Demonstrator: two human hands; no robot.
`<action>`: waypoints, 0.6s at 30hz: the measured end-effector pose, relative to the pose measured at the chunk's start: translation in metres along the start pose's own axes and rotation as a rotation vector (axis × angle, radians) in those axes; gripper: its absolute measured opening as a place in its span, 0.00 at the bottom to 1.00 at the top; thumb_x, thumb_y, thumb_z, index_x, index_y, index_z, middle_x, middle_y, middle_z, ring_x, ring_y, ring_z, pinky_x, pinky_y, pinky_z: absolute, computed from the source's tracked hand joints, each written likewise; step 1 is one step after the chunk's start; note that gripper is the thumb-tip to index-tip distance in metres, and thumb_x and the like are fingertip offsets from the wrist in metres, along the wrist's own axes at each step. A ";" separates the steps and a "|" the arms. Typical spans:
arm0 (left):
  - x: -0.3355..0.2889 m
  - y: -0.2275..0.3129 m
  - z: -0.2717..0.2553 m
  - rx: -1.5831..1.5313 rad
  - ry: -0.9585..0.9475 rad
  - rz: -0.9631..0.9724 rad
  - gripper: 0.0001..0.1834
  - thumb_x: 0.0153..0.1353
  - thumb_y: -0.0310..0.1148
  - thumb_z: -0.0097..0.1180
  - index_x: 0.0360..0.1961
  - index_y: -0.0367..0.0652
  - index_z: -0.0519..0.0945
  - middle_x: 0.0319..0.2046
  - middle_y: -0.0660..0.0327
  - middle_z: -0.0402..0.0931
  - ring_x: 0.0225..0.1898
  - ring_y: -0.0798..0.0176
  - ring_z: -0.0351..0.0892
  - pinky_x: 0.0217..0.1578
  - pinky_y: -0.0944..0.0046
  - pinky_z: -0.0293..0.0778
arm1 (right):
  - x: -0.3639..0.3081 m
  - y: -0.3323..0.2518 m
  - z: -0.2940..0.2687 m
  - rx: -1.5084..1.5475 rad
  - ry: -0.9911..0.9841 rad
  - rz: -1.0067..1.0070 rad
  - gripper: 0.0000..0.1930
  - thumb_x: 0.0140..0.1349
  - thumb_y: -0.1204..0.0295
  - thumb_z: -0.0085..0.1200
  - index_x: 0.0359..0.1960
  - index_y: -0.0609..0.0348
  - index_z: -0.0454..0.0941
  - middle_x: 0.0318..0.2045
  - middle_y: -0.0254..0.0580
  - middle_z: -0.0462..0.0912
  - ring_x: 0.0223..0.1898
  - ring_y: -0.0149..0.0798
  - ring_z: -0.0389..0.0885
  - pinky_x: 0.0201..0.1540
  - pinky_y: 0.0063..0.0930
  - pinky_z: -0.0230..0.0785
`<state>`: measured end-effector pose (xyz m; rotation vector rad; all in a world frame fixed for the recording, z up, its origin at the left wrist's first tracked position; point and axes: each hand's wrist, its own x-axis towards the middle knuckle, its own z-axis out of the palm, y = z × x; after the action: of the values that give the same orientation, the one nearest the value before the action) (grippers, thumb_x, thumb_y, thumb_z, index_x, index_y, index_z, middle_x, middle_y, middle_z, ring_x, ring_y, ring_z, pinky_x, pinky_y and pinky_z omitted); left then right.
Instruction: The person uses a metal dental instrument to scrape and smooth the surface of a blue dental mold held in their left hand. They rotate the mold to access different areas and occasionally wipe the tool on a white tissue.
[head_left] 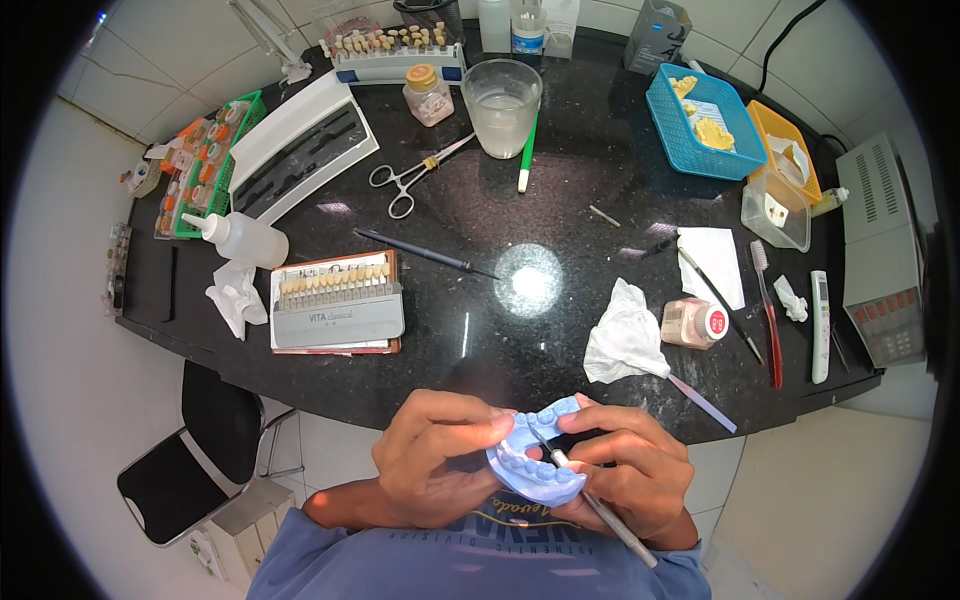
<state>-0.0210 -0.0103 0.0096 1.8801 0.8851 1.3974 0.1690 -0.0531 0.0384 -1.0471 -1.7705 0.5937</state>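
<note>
Close to my body, in front of the table's near edge, I hold a blue horseshoe-shaped dental cast (541,487) with its teeth facing up. My left hand (432,450) is closed on its left side, the fingertips on the rim. A slim metal-handled carving knife (618,528) lies in my right hand (640,470), its handle slanting down to the right. The blade end reaches over the cast's inner opening, near the far row of teeth; I cannot tell whether it touches. Fingers of my right hand also rest on the cast's right side.
On the black table (450,380) lie a tooth shade guide (338,315), a dark pen-like tool (425,250), locking forceps (405,185), a cup of cloudy water (500,115), a crumpled tissue (622,340), a powder jar (690,323), a red toothbrush (770,325) and a blue basket (690,140) holding yellow casts.
</note>
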 end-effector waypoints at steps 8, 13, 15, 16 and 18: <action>-0.002 0.001 0.001 0.008 0.014 -0.021 0.24 0.40 0.29 0.82 0.40 0.41 0.84 0.34 0.57 0.80 0.31 0.68 0.83 0.27 0.74 0.82 | -0.002 0.002 -0.002 0.018 -0.010 0.006 0.12 0.46 0.76 0.72 0.27 0.63 0.78 0.29 0.41 0.82 0.47 0.50 0.85 0.52 0.47 0.83; 0.001 -0.002 -0.008 0.039 -0.122 0.051 0.31 0.40 0.25 0.82 0.46 0.37 0.78 0.39 0.55 0.73 0.34 0.67 0.85 0.36 0.73 0.86 | -0.004 0.003 0.000 0.029 0.001 -0.013 0.12 0.46 0.76 0.72 0.28 0.63 0.78 0.30 0.41 0.82 0.47 0.50 0.85 0.51 0.47 0.83; 0.000 0.001 -0.002 0.018 -0.016 0.004 0.26 0.40 0.28 0.82 0.41 0.39 0.82 0.35 0.56 0.77 0.32 0.68 0.84 0.30 0.74 0.84 | -0.003 0.003 0.000 0.031 -0.001 -0.025 0.13 0.46 0.76 0.72 0.27 0.63 0.78 0.30 0.42 0.82 0.47 0.50 0.85 0.51 0.47 0.83; 0.000 0.002 0.001 0.006 0.035 -0.017 0.24 0.40 0.30 0.82 0.39 0.41 0.83 0.33 0.57 0.80 0.31 0.68 0.84 0.27 0.74 0.82 | -0.002 0.004 0.000 0.032 -0.006 -0.032 0.13 0.45 0.76 0.72 0.27 0.63 0.78 0.30 0.42 0.82 0.47 0.50 0.85 0.51 0.47 0.83; 0.001 0.003 0.002 0.009 0.034 -0.002 0.24 0.40 0.30 0.81 0.39 0.41 0.84 0.34 0.58 0.80 0.31 0.68 0.84 0.27 0.75 0.82 | -0.002 0.004 -0.001 0.031 -0.010 -0.042 0.13 0.45 0.75 0.72 0.27 0.63 0.78 0.30 0.42 0.82 0.47 0.50 0.85 0.51 0.47 0.83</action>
<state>-0.0186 -0.0116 0.0125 1.8662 0.9107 1.4300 0.1721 -0.0533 0.0350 -0.9847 -1.7826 0.5998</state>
